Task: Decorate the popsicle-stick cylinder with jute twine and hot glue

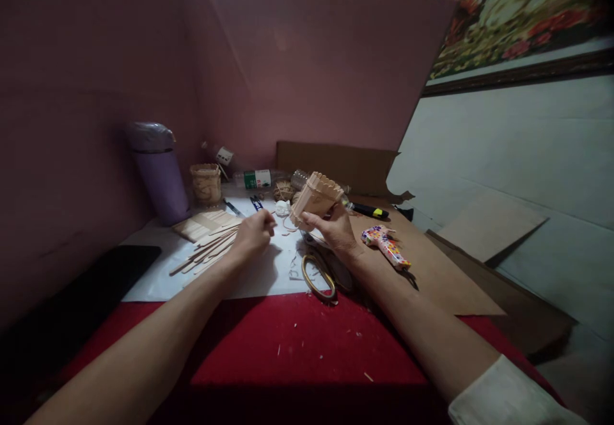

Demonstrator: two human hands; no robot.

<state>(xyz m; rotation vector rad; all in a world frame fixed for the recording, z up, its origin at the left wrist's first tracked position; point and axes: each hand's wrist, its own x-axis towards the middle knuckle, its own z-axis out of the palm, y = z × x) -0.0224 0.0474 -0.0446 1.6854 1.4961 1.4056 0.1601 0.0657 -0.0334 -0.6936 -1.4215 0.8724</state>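
My right hand [338,233] grips a small cup made of wooden craft sticks [316,198], tilted above the table, with the thumb along its lower side. To its left, my left hand [253,238] is closed in a pinch; whatever is between the fingertips is too small to make out. Beside that hand lies a loose pile of craft sticks [206,252] on white paper. Scissors with gold handles [319,276] lie below my right hand, partly hidden by the wrist. A flower-patterned glue gun [386,246] rests to the right of my right forearm.
A similar stick-covered cup [206,184] and a purple tumbler [160,178] stand at the back left. Behind are a plastic bottle [256,179], a ball of twine [284,190] and a black-yellow cutter [369,211]. Cardboard [441,278] covers the right; scraps dot the red cloth [297,354].
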